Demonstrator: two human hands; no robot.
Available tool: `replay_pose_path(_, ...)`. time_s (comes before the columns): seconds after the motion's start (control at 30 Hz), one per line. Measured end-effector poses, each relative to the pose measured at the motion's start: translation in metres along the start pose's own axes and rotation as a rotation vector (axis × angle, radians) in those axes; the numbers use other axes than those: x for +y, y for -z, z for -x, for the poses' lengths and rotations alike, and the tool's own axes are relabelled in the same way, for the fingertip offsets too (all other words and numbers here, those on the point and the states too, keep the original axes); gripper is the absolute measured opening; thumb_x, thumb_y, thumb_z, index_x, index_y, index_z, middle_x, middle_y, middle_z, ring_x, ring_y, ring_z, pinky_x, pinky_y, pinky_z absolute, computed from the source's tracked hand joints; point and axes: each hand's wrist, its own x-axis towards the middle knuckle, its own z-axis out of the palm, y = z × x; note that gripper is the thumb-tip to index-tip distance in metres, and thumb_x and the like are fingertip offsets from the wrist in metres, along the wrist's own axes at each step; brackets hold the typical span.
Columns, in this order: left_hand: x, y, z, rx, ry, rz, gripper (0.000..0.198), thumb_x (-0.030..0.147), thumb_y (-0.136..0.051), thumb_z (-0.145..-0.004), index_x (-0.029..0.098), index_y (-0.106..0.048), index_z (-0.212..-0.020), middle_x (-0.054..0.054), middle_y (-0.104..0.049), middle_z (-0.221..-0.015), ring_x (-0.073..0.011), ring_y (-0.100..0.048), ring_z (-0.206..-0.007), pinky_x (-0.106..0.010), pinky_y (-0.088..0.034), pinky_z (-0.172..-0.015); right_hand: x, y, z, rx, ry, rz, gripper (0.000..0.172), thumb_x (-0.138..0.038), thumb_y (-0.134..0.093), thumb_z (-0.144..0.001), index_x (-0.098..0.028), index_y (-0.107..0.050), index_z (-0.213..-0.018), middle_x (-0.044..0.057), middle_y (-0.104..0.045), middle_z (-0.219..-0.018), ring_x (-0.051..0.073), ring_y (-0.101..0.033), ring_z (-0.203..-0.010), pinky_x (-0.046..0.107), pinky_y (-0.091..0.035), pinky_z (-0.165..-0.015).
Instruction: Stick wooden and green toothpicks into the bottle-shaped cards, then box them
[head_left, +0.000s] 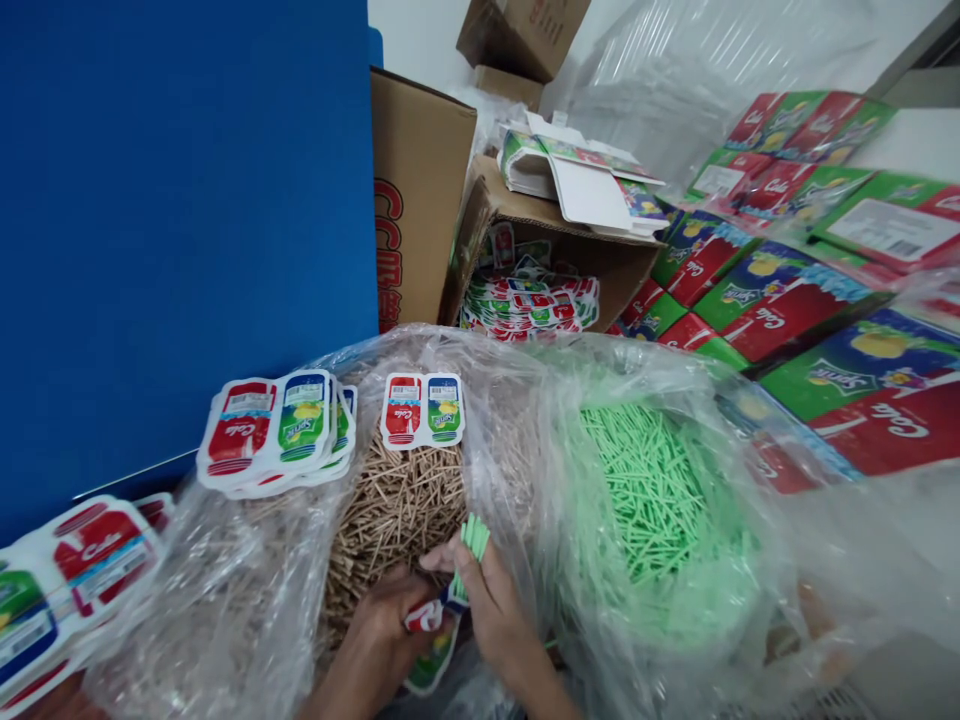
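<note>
At the bottom centre, my left hand (379, 635) is closed on a red and blue printed card (424, 616), held low over the brown sticks (405, 495). Close beside it, my right hand (491, 605) grips a small bundle of green sticks (474, 540), their ends pointing up. The card meets the lower part of the bundle between my hands. Part of another printed card (435, 658) shows below them. A flat Cola and Sprite card (424, 411) lies on the brown sticks. My fingers partly hide the held card.
Stacked cards (274, 432) lie left on clear plastic. Loose green sticks (649, 490) fill a bag at right. Behind are an open carton (626, 280) of cards, a blue panel (180, 200) and printed boxes (772, 310). More cards (97, 560) lie at far left.
</note>
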Motion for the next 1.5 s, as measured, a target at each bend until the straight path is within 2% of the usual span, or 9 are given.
replay_pose_path(0.17,0.0,0.005,0.001,0.008,0.408,0.462,0.011,0.026,-0.071,-0.065,0.019,-0.064,-0.059,0.004,-0.056,-0.058,-0.015,-0.053,-0.057,-0.023,-0.043,-0.055,0.001,0.007,0.006,-0.066,0.078,0.056,0.032,-0.04,-0.038,-0.094,-0.023,-0.065,-0.102,0.006,-0.062,-0.115,0.021,-0.051,-0.117,0.038,-0.037,-0.101)
replay_pose_path(0.3,-0.001,0.012,-0.001,-0.006,0.29,0.472,0.011,0.03,-0.072,-0.065,0.019,-0.072,-0.064,0.0,-0.061,-0.064,-0.0173,-0.055,-0.063,-0.024,-0.042,-0.06,0.004,0.013,0.014,-0.139,0.185,-0.043,0.032,-0.04,-0.042,-0.093,-0.025,-0.055,-0.118,0.008,-0.061,-0.119,0.022,-0.055,-0.114,0.04,-0.042,-0.098)
replay_pose_path(0.43,-0.002,0.017,-0.004,-0.032,0.163,0.341,0.01,0.031,-0.073,-0.069,0.023,-0.077,-0.072,-0.001,-0.064,-0.064,-0.0179,-0.056,-0.065,-0.024,-0.041,-0.061,0.003,0.015,0.02,0.009,0.347,0.019,0.049,-0.04,-0.038,-0.094,-0.026,-0.03,-0.14,0.011,-0.047,-0.138,0.025,-0.05,-0.121,0.044,-0.041,-0.1)
replay_pose_path(0.57,-0.005,0.018,-0.003,-0.033,0.111,0.325,0.008,0.029,-0.071,-0.072,0.025,-0.077,-0.076,-0.001,-0.066,-0.067,-0.0175,-0.056,-0.066,-0.023,-0.041,-0.062,0.002,0.018,0.023,-0.179,0.361,0.352,0.045,-0.025,-0.044,-0.092,-0.029,-0.039,-0.137,0.006,-0.057,-0.129,0.022,-0.052,-0.119,0.04,-0.041,-0.101)
replay_pose_path(0.73,-0.005,0.018,-0.001,-0.033,0.139,0.304,0.011,0.033,-0.073,-0.071,0.024,-0.078,-0.075,-0.001,-0.065,-0.065,-0.0172,-0.057,-0.063,-0.023,-0.042,-0.059,0.001,0.02,0.028,0.014,0.444,0.371,0.049,-0.023,-0.047,-0.09,-0.028,-0.036,-0.138,0.007,-0.053,-0.133,0.024,-0.05,-0.121,0.041,-0.043,-0.1)
replay_pose_path(0.93,-0.008,0.018,-0.001,-0.005,0.113,0.292,0.019,0.04,-0.069,-0.073,0.023,-0.078,-0.074,-0.002,-0.065,-0.064,-0.0183,-0.057,-0.064,-0.025,-0.043,-0.061,-0.007,0.019,0.02,-0.055,0.607,0.445,0.027,-0.013,-0.053,-0.084,-0.026,-0.06,-0.108,0.006,-0.069,-0.102,0.022,-0.059,-0.105,0.038,-0.049,-0.091)
replay_pose_path(1.07,-0.003,0.02,0.001,0.046,0.201,0.392,0.026,0.044,-0.068,-0.072,0.02,-0.076,-0.065,-0.001,-0.059,-0.06,-0.0167,-0.053,-0.06,-0.024,-0.041,-0.058,0.006,0.015,0.02,0.066,0.527,0.34,0.023,-0.022,-0.051,-0.087,-0.026,-0.06,-0.107,0.006,-0.069,-0.104,0.022,-0.063,-0.099,0.034,-0.05,-0.087)
replay_pose_path(1.2,0.008,0.028,0.002,0.161,0.311,0.538,0.035,0.048,-0.071,-0.066,0.016,-0.069,-0.053,0.002,-0.048,-0.054,-0.0124,-0.045,-0.051,-0.022,-0.037,-0.05,0.024,-0.002,0.018,0.066,0.326,0.225,0.024,-0.045,-0.054,-0.085,-0.026,-0.065,-0.093,0.002,-0.071,-0.079,0.018,-0.066,-0.07,0.024,-0.053,-0.065)
replay_pose_path(1.5,0.004,0.059,0.022,0.258,0.46,0.797,0.043,0.051,-0.073,-0.063,0.017,-0.07,-0.088,-0.002,-0.069,-0.072,-0.0178,-0.06,-0.066,-0.025,-0.049,-0.059,0.023,-0.037,-0.007,0.128,0.186,0.099,0.036,-0.054,-0.053,-0.082,-0.023,-0.067,-0.089,0.007,-0.072,-0.077,0.024,-0.068,-0.07,0.028,-0.055,-0.064)
